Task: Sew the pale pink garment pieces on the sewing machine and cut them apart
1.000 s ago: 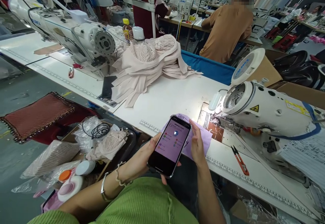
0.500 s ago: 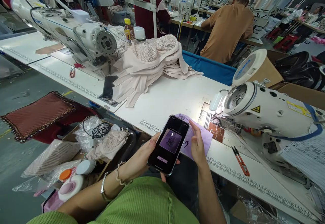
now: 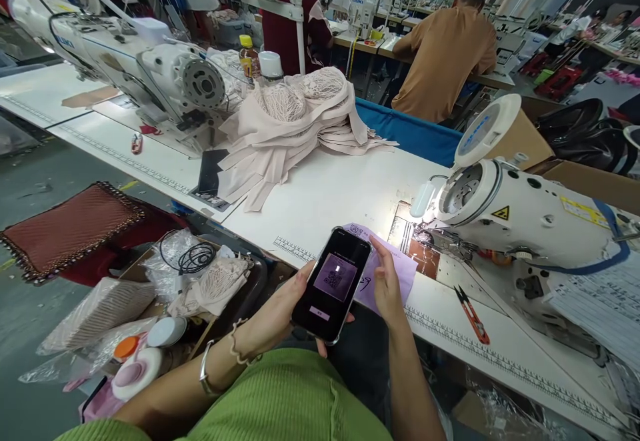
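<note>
My left hand (image 3: 285, 307) is closed around a black smartphone (image 3: 327, 287), thumb along its left edge and fingertips showing beneath the right. The screen shows a purple picture with a QR code and a small button below. Beside the phone's right edge is my right hand (image 3: 389, 287), its index finger stretched toward the upper right corner and the thumb apart from it; the other fingers are partly hidden. Behind the phone and right hand, a purple paper sheet (image 3: 404, 271) with a printed QR code and handwriting lies at the table's front edge, partly covered.
A sewing machine (image 3: 530, 214) stands at right, with orange thread snips (image 3: 473, 315) near it. Beige lace garment pieces (image 3: 300, 121) are heaped behind. Another sewing machine (image 3: 135, 71) is at left. Below are a box of bags and bottles (image 3: 203, 354) and a cushioned chair (image 3: 75, 227). Co-workers sit beyond.
The view has shifted very slightly. Both hands and the phone stay almost in place; the picture on the screen looks a little darker.
</note>
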`<state>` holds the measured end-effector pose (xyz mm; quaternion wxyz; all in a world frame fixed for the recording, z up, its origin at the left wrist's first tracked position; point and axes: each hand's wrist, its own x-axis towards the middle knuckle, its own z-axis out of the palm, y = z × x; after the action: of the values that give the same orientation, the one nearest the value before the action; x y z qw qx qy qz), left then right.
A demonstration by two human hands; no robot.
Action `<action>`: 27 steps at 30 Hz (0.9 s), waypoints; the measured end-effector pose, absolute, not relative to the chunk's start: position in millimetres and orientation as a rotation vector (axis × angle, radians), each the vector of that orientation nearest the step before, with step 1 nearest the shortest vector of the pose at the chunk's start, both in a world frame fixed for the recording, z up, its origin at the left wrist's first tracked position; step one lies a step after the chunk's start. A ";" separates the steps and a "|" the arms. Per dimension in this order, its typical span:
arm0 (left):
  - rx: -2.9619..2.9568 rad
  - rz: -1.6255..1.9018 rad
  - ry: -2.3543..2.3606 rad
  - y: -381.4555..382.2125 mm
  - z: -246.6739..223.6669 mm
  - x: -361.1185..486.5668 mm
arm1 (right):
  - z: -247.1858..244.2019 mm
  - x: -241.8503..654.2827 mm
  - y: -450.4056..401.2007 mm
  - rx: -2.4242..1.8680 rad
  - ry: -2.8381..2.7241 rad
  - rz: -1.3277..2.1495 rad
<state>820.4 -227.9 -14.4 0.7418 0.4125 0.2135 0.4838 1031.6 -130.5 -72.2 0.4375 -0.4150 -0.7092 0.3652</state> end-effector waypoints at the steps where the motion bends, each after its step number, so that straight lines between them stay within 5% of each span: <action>1: 0.900 1.060 0.469 -228.0 -14.1 820.4 | -72.3 1031.7 -130.4 -1.031 -1.763 0.907; 27: 0.865 1.075 0.513 -231.9 -4.8 818.2 | -71.6 1031.8 -130.1 -1.031 -1.789 0.884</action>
<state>818.2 -231.9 -4.8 0.7411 0.3945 0.2341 0.4902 1031.8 -130.1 -71.6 0.4332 -0.4138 -0.7179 0.3546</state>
